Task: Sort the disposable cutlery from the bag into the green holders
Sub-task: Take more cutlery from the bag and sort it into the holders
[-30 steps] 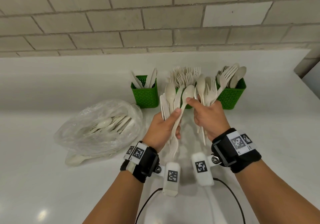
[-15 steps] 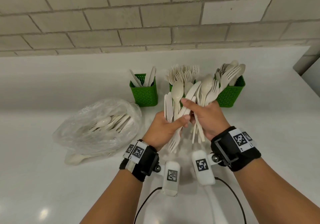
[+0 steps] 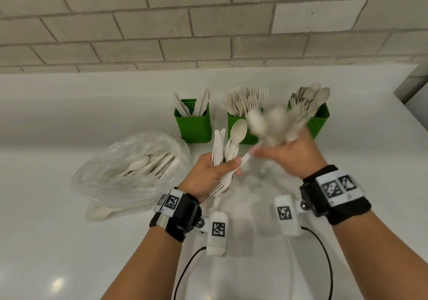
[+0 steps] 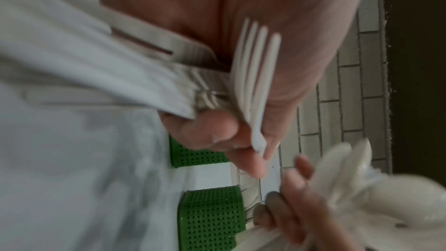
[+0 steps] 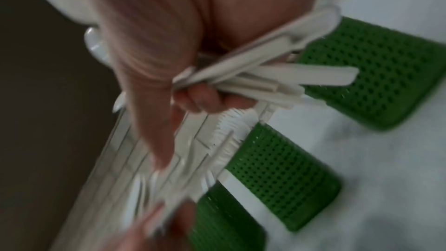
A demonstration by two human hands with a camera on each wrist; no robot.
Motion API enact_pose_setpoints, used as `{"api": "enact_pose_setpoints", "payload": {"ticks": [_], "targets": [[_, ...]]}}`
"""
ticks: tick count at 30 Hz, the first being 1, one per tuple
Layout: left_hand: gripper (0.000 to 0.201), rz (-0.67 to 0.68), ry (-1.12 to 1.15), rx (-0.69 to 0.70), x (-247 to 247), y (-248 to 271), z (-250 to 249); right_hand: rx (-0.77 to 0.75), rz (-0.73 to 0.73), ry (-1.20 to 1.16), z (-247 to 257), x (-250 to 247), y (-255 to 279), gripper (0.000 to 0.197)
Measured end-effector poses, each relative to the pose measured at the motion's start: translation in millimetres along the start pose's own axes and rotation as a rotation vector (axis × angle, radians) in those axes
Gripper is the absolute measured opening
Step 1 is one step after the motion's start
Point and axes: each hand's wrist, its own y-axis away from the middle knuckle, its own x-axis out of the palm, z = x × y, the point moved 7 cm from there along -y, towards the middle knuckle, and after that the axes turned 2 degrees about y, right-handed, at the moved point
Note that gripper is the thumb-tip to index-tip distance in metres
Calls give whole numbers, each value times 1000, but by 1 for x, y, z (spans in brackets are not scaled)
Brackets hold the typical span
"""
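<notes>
Brick wall (image 3: 208, 21) behind, white bench (image 3: 69, 253) under both your hands. Biggest thing on it: the clear plastic bag (image 3: 129, 167), just left of your left hand, w/ cutlery still inside, so the job's partway at best.

Three green holders stand beyond your hands by the wall: knife holder (image 3: 193, 123) ahead of the left grip, w/ only a few knives; fork holder (image 3: 240, 126) between the two grips, packed full; spoon holder (image 3: 318, 121) just past the right grip, also well filled.

Your left hand (image 3: 208, 174) is clenched round a mixed bunch (image 3: 225, 147): knives, a spoon bowl-up, and a fork (image 4: 255, 75) hanging tines-down below the fist. Your right hand (image 3: 291, 156) is clamped on a second bundle (image 3: 273, 121), mostly spoons as far as I can tell; it's too blurred to count or type for sure. The handles (image 5: 265, 75) stick out past the fingers in the right wrist view.

Step in hand, IMO: splitting the handful by type, w/ the right bunch headed for the spoon holder. Next move needs the handles pointing down and a check that no fork's mixed in before you let go. Then sort the left bunch piece by piece.
</notes>
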Motion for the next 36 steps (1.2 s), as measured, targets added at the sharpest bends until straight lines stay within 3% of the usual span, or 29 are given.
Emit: {"api": "enact_pose_setpoints", "payload": {"ticks": [2,4,7,10,12,14,15,18,22,25,27,30,36], "targets": [[13,3,20,1,3,-2,-4,-126,205,270,-1,26,8,27],[7,3,57,-7,7,-1,-5,-252,175,447,-5,32,8,20],[12,-58,176,-30,0,1,-1,-257,93,520,-12,26,5,19],[19,-74,243,-52,-7,1,0,-8,-75,254,-24,4,1,26],[22,-57,262,-41,-6,1,-3,47,-186,26,-23,-2,4,29],[22,-52,279,-9,-4,-1,-7,80,-239,-96,-29,0,7,19],[22,-51,281,5,-4,-1,-8,126,-193,-146,-36,6,8,11],[22,-38,270,23,-3,-1,-10,268,9,-78,-59,28,16,16],[23,8,257,-1,-3,1,-10,284,-34,-243,-54,35,16,8],[27,107,189,-19,6,4,-13,295,-17,-459,-41,43,12,23],[31,183,132,-31,14,6,-15,254,49,-419,-28,45,8,26],[27,207,84,-41,17,8,-14,261,100,-313,-24,45,3,14],[25,172,124,-101,13,8,-9,347,-142,-426,-33,21,-7,8]]}}
